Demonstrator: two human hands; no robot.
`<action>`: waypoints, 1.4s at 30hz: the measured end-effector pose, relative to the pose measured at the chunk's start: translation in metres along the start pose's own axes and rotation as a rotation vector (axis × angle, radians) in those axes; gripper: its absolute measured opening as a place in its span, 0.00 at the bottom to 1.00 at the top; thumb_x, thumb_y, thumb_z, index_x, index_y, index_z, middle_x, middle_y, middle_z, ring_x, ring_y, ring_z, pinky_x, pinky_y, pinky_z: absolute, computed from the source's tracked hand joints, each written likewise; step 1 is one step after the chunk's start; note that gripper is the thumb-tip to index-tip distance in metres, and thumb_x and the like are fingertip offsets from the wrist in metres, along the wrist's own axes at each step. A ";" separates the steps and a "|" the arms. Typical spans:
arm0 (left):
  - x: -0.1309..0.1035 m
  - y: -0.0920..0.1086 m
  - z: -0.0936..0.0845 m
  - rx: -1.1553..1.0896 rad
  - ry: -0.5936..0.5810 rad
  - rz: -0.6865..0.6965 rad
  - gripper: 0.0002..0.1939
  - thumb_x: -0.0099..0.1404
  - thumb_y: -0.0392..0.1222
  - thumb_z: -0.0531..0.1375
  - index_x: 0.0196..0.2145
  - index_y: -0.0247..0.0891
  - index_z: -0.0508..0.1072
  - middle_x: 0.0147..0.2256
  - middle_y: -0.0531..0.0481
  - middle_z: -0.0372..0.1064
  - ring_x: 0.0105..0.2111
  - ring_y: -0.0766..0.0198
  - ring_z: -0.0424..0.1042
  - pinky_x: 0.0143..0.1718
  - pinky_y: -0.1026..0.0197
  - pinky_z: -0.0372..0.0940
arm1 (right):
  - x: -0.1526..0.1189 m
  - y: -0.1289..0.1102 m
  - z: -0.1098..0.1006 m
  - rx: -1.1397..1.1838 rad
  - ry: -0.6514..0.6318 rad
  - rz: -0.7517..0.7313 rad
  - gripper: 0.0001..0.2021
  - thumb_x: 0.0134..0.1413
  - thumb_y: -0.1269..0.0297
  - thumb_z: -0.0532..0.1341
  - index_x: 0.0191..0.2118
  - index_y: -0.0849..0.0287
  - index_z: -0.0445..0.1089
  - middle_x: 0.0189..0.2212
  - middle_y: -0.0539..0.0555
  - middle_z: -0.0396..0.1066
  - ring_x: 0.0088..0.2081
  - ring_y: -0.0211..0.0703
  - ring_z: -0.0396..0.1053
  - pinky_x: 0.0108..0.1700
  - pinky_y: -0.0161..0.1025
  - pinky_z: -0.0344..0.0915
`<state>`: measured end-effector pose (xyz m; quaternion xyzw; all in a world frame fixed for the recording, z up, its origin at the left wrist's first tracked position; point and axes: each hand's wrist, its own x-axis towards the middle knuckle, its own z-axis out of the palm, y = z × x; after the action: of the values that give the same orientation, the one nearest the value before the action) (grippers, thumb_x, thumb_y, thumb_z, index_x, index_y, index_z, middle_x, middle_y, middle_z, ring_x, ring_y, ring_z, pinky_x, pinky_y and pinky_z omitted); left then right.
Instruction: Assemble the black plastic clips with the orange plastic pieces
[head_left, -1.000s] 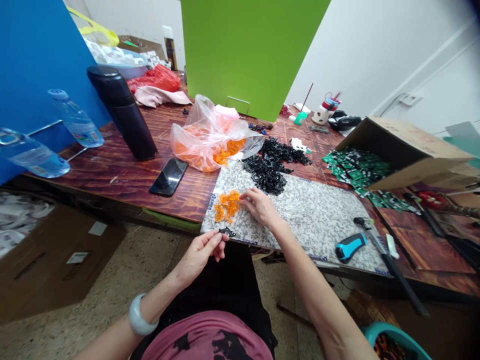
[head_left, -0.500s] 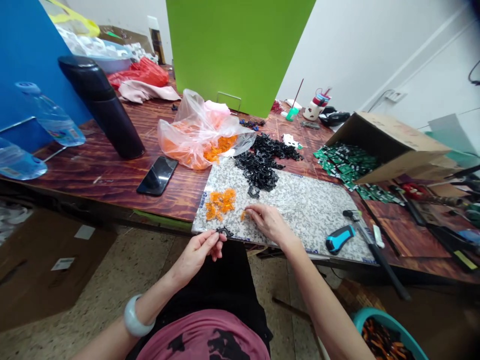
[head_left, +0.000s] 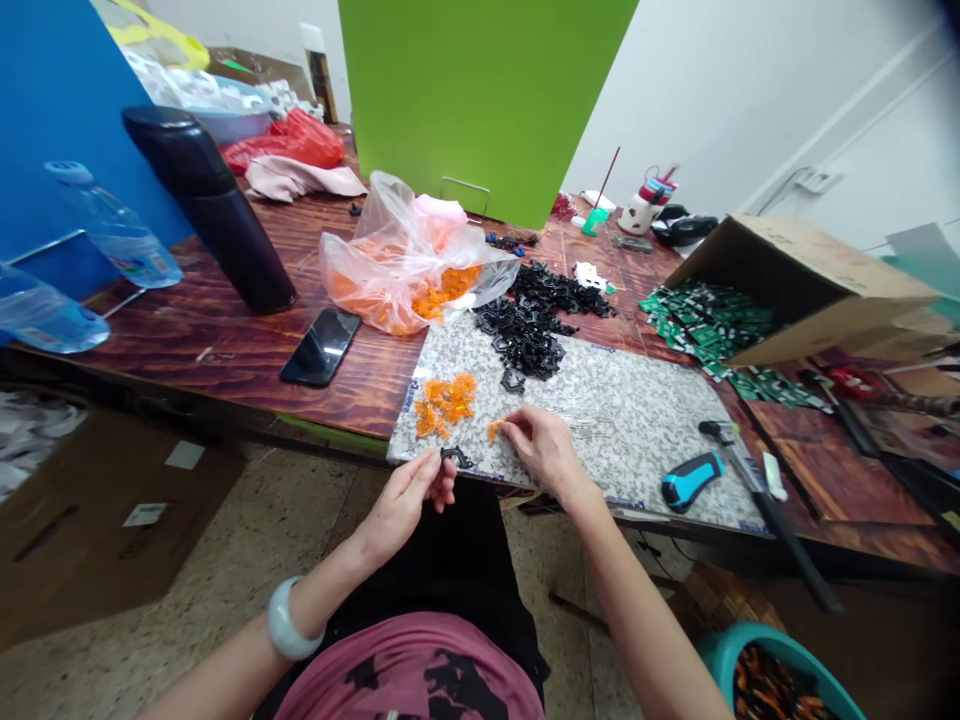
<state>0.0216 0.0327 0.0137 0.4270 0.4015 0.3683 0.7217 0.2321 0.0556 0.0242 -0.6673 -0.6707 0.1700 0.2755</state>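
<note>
Table: dark reddish wood, grained, running across the full width of the view.
Panel: plain green, standing upright at the rear.
Board: grey speckled top, lying on the table along the near edge.
Carton: brown cardboard, lying on its side at the right, green-and-white pieces spilling from its mouth.
Bucket: teal, lower right, below table level, holding orange and dark pieces.
Bag: translucent plastic, open, orange pieces inside, resting behind the board's left end.
Flask: black, left of the bag.
Heap of black parts: at the board's rear edge, spreading onto the wood.
Left hand: at the board's near edge; thumb and fingers pinched together on one black part.
Right hand: over the board, fingers curled, thumb and fingertips closed about one orange piece.
Phone: dark screen, face up, left of the board.
Cutter: blue-and-black handle, on the board's right portion.
Orange cluster: loose pieces on the board's left end.
Black part: curved, jutting rightward from the left fingertips.
Orange piece: small, at the right fingertips, between cluster and hand; whether it touches the board cannot be told.
</note>
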 end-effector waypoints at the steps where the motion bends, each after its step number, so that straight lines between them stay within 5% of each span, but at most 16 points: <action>1: 0.001 -0.002 0.000 0.009 -0.001 0.012 0.21 0.62 0.58 0.56 0.32 0.34 0.69 0.26 0.53 0.64 0.26 0.67 0.65 0.27 0.64 0.61 | -0.004 -0.004 -0.001 0.030 0.021 0.003 0.07 0.56 0.65 0.58 0.31 0.60 0.70 0.25 0.52 0.71 0.26 0.39 0.66 0.31 0.34 0.60; 11: -0.006 -0.003 0.005 0.310 -0.075 0.176 0.17 0.70 0.53 0.46 0.35 0.37 0.64 0.29 0.54 0.63 0.29 0.67 0.62 0.35 0.62 0.60 | -0.056 -0.061 0.009 0.193 0.194 -0.138 0.04 0.58 0.69 0.57 0.36 0.58 0.68 0.33 0.54 0.70 0.36 0.42 0.67 0.37 0.37 0.63; 15: -0.007 -0.003 0.008 0.382 -0.107 0.225 0.15 0.71 0.50 0.44 0.34 0.38 0.63 0.29 0.54 0.62 0.29 0.67 0.62 0.35 0.62 0.59 | -0.056 -0.061 0.018 0.212 0.221 -0.155 0.04 0.58 0.70 0.56 0.37 0.58 0.68 0.38 0.56 0.71 0.41 0.44 0.68 0.38 0.38 0.64; 24: -0.010 -0.001 0.009 0.479 -0.057 0.235 0.12 0.71 0.45 0.45 0.34 0.38 0.62 0.29 0.54 0.63 0.29 0.66 0.63 0.34 0.63 0.59 | -0.058 -0.060 0.023 0.287 0.187 -0.096 0.05 0.59 0.69 0.56 0.39 0.59 0.68 0.32 0.53 0.72 0.30 0.39 0.70 0.30 0.35 0.66; 42: -0.011 -0.002 0.005 0.586 -0.020 0.302 0.11 0.71 0.41 0.44 0.32 0.38 0.62 0.28 0.53 0.63 0.29 0.65 0.64 0.33 0.63 0.60 | -0.059 -0.063 0.025 0.393 0.167 -0.074 0.05 0.58 0.68 0.57 0.38 0.59 0.69 0.35 0.55 0.72 0.34 0.40 0.70 0.33 0.36 0.69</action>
<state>0.0219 0.0211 0.0166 0.6749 0.4153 0.3357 0.5092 0.1645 -0.0030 0.0338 -0.5875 -0.6235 0.2313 0.4611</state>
